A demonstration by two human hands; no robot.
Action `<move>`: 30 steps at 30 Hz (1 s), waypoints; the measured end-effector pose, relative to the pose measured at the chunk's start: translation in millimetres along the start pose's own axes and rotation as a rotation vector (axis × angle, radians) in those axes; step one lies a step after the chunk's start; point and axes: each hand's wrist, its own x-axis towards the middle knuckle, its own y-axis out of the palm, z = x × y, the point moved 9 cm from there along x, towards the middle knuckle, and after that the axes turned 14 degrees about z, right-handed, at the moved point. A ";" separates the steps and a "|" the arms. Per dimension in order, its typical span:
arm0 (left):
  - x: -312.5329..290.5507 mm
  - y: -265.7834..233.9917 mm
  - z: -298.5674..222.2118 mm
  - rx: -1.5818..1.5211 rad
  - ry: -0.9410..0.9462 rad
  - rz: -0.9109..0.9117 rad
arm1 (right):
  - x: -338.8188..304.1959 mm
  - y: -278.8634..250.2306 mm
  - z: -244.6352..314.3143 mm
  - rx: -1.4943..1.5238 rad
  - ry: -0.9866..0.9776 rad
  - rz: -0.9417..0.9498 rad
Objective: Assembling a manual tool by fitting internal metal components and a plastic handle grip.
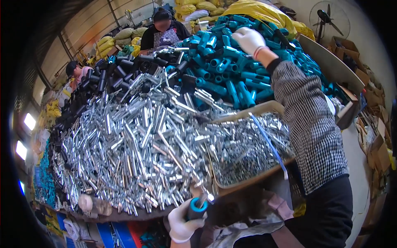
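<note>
My left hand (182, 223), in a white glove, is closed round a teal plastic tool handle (197, 210) at the near edge of the table. The handle's ring-shaped open end faces up, and a shiny metal piece (210, 197) shows at its mouth. Far off to the right, my gloved right hand (250, 41) reaches over a heap of teal handles (223, 66). Its fingertips are among the handles and partly hidden, so whether they grip one is unclear. Shiny metal tubes and rods (136, 136) lie heaped beyond my left hand.
A shallow tray (248, 182) of small metal parts stands at the near right, a blue stick (266, 140) lying across it. Black tubes (103, 78) are piled at the far left. Two people (163, 33) are across the table. A fan (326, 18) stands at the back right.
</note>
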 end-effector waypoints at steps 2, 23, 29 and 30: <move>4.5 -21.8 -13.5 -0.029 0.134 0.003 | 37.5 -9.6 -55.7 -0.068 0.256 -0.047; 55.7 -78.1 -36.5 -0.106 0.242 0.006 | 167.6 31.5 -151.1 -0.191 0.165 0.370; 46.8 -62.4 -43.9 -0.099 0.322 0.155 | 93.2 72.8 -74.7 0.125 0.138 0.709; 36.4 -62.5 -46.1 -0.153 0.400 0.137 | 76.2 79.2 -78.0 0.267 0.253 0.704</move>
